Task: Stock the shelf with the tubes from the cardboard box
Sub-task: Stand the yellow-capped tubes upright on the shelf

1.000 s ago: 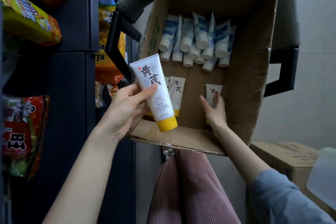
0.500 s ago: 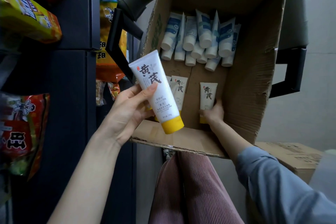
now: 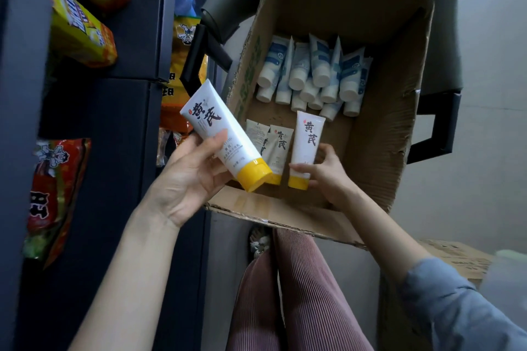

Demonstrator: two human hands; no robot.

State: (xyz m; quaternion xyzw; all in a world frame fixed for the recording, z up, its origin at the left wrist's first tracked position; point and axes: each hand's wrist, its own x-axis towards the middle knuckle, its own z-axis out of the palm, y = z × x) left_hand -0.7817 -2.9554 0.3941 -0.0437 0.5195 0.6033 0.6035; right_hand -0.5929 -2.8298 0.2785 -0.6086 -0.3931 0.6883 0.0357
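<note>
An open cardboard box [image 3: 379, 134] sits on a dark chair in front of me. My left hand [image 3: 188, 179] holds a white tube with a yellow cap [image 3: 225, 137] just left of the box's near corner. Inside the box my right hand [image 3: 328, 174] grips a second white tube with a yellow cap [image 3: 306, 148], raised upright off the bottom. Two more such tubes [image 3: 278, 145] lean against the near left of the box. Several blue-and-white tubes [image 3: 313, 71] lie piled at its far end.
The dark shelf unit [image 3: 114, 151] fills the left side, with yellow snack bags [image 3: 77, 28] above and a red snack bag [image 3: 54, 191] lower down. The chair's black armrests [image 3: 439, 128] flank the box. Another cardboard box [image 3: 456, 259] stands at the lower right. My pink-trousered legs [image 3: 285, 293] are below.
My right hand has taken hold of a yellow-capped tube in the box and lifted it upright. My left hand has kept its tube beside the box.
</note>
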